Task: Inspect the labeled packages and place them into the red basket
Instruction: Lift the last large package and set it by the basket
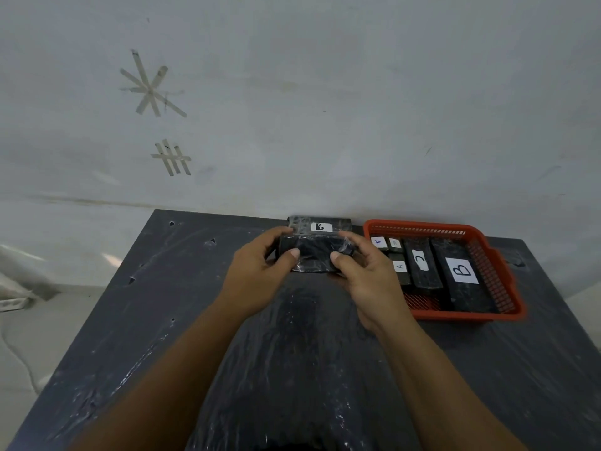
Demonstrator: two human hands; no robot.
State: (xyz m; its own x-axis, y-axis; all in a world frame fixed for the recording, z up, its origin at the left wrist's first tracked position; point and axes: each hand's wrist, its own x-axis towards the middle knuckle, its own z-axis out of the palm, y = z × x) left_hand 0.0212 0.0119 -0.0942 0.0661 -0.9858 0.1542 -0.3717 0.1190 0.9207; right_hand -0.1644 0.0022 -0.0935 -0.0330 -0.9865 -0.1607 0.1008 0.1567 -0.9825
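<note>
Nearest the camera: two bare forearms reach forward over the desk, a dark grey top wrapped in shiny, wrinkled plastic film with small tears and holes along its left part.

Left hand: fingers curled round the left end of a black wrapped package, thumb lying on its near face. Right hand: fingers curled over the right end of the same package, thumb pressing the near face. Both hands hold it between them; I cannot tell whether it rests on the desk or is slightly lifted. Its upper face carries a white label marked "B", just beyond the fingertips of both hands. The package wrapping is glossy film.

Right of the right hand, just beside it: red basket, mesh-walled, standing on the desk. Inside it lie black packages with white labels: a large one marked "B" at the side far from the hand, one marked "C" in the middle, and small ones marked "A" closest to the hand.

Beyond the hands: the desk's far edge meets a pale grey wall. Up and left of the left hand, strips of tape are stuck on the wall in a star shape, with a second hatch-shaped cluster below. Left of the desk, a pale floor.
</note>
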